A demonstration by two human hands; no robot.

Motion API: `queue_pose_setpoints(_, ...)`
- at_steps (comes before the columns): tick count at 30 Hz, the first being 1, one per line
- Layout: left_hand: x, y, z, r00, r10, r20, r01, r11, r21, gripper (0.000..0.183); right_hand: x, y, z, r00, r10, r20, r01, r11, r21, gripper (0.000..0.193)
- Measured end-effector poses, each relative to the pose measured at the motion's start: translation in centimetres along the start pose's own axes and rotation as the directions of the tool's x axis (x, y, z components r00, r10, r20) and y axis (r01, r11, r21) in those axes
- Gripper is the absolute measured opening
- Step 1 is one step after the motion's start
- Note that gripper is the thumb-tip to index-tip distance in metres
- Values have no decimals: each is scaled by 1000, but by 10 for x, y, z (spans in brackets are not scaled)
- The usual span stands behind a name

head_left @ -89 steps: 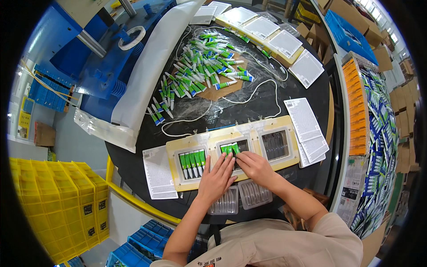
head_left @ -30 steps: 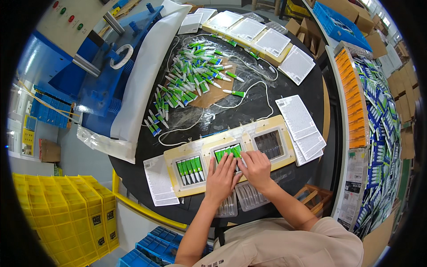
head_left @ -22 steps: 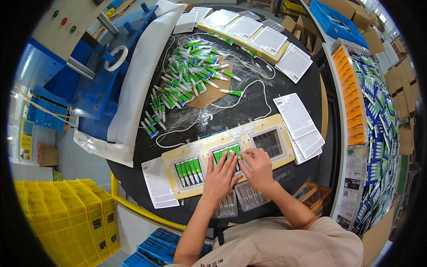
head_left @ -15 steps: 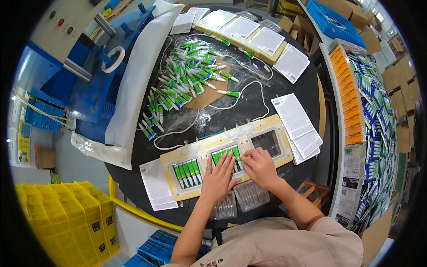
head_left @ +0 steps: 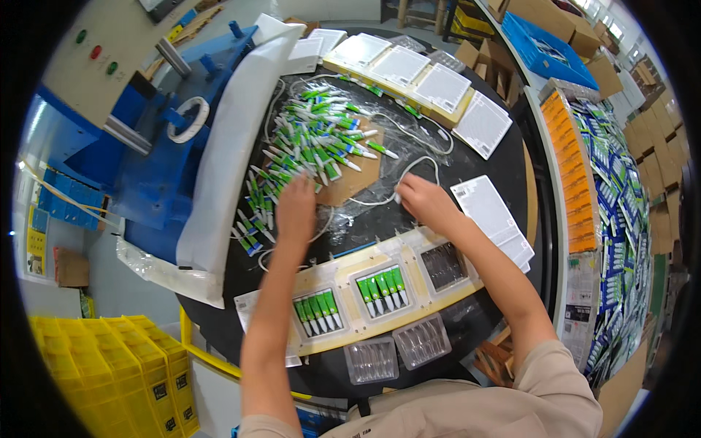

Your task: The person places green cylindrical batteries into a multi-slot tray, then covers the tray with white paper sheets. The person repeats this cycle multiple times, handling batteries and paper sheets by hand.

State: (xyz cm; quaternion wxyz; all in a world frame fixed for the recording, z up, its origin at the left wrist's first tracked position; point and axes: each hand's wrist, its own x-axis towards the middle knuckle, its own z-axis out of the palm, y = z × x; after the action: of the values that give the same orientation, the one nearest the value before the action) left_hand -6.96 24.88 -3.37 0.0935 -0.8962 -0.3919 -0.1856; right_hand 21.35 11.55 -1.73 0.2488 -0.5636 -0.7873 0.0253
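Note:
My left hand (head_left: 297, 210) reaches to the near edge of a heap of small green, blue and white squeeze tubes (head_left: 314, 135); its fingertips are hidden among them. My right hand (head_left: 427, 204) is over the white cord, fingers pinched on a small tube, mostly covered, its white tip showing. Before me lies a cream frame (head_left: 347, 274) with three windows. Rows of green tubes with white ends fill the left window (head_left: 318, 314) and the middle window (head_left: 382, 290). The right window (head_left: 444, 266) shows a clear blister with no tubes.
Clear blister trays (head_left: 422, 342) lie at the near edge. White printed cards (head_left: 489, 212) are stacked on the right. Another frame with cards (head_left: 400, 64) stands at the back. A blue press (head_left: 157, 160) is at left, yellow crates (head_left: 109, 372) at lower left.
Both hands have left the middle window and moved away from me, the left to the tube heap, the right to the cord. A loose tube there is now in my right fingers.

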Motion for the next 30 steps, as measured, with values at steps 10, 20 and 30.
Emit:
queue_pose_setpoints(10, 13, -38, 20, 964, 211, 159, -229, 969, 98, 31, -145, -92, -42, 992, -98, 80, 108, 986, -131, 33)
queue_pose_setpoints(20, -3, -24, 1, 989, 50, -142, -81, 971, -224, 20, 16, 12, -13, 958, 268, -97, -253, 956, 147, 13)
queue_pose_setpoints(30, -74, 133, -78, 735, -253, 629, 589, -219, -778, 44, 8, 36, 6, 869, 416, -269, -394, 909, 132, 20)
